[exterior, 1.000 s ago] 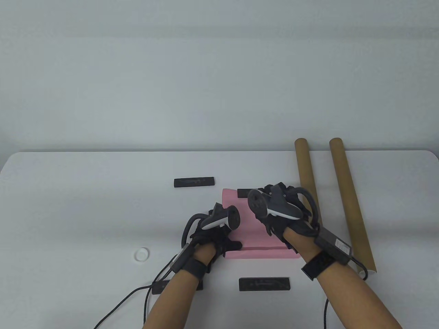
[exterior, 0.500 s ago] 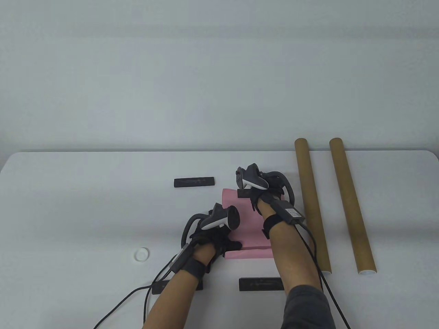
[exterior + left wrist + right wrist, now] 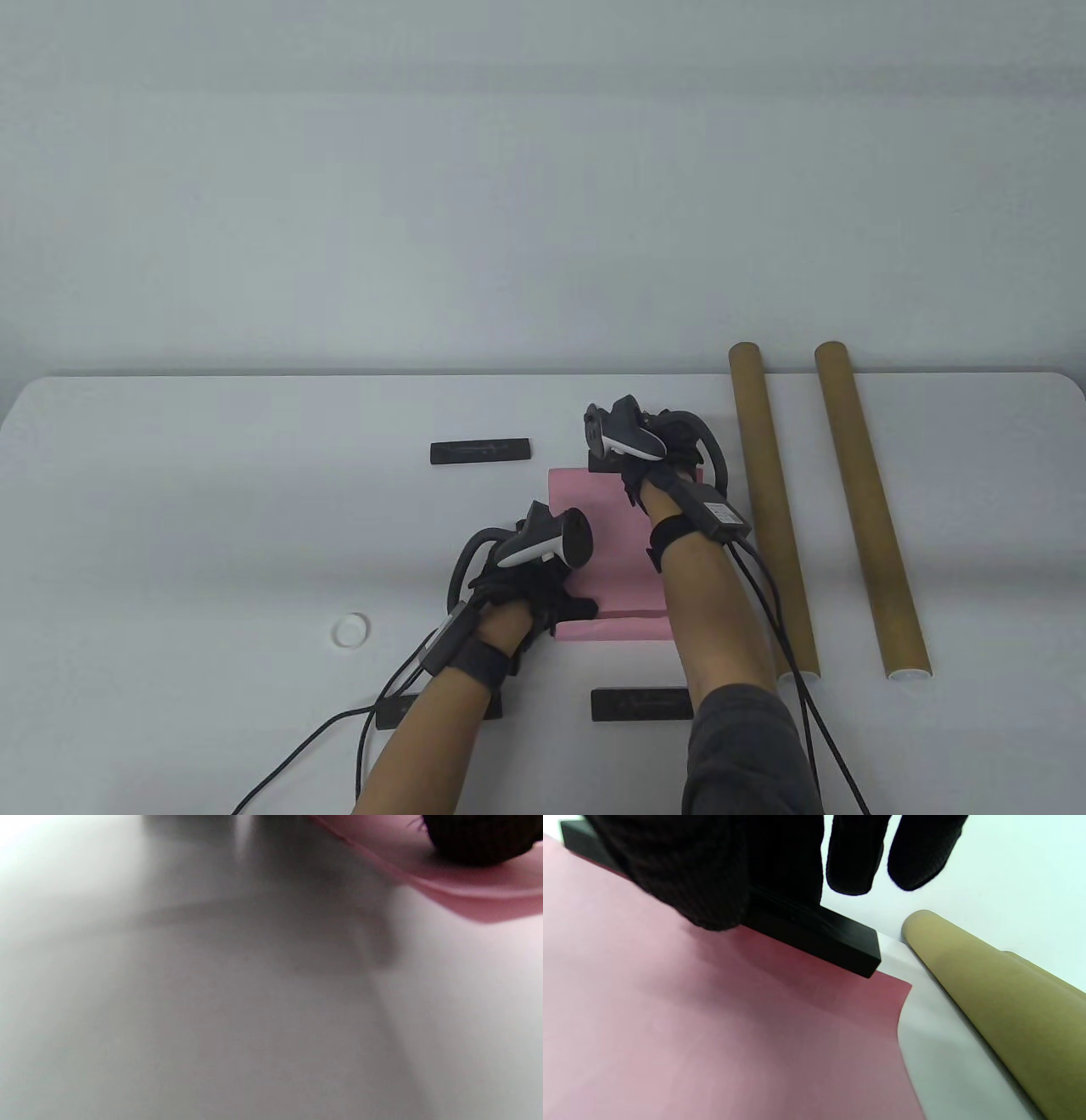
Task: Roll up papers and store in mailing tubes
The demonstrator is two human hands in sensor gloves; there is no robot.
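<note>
A pink paper [image 3: 607, 552] lies on the white table, with its near edge curled into a roll [image 3: 619, 630]. My left hand [image 3: 551, 607] holds the roll's left end; a fingertip [image 3: 479, 840] presses on the pink paper [image 3: 488, 899]. My right hand [image 3: 632, 463] is at the paper's far edge and grips a black bar weight [image 3: 598, 463]. In the right wrist view the thumb and fingers clasp the bar [image 3: 831, 942], which sits at the far corner of the paper [image 3: 712, 1027]. Two brown mailing tubes [image 3: 768, 501] [image 3: 865, 501] lie to the right.
The nearer tube [image 3: 1001, 993] lies close beside the paper's right edge. Other black bars lie at the far left [image 3: 480, 451], near centre [image 3: 640, 704] and under my left forearm [image 3: 399, 709]. A white cap [image 3: 349, 630] sits at the left. Cables trail from both wrists.
My right hand left the near right part of the paper, reached to its far edge and took hold of the black bar, which has shifted slightly farther away. The left hand has not moved.
</note>
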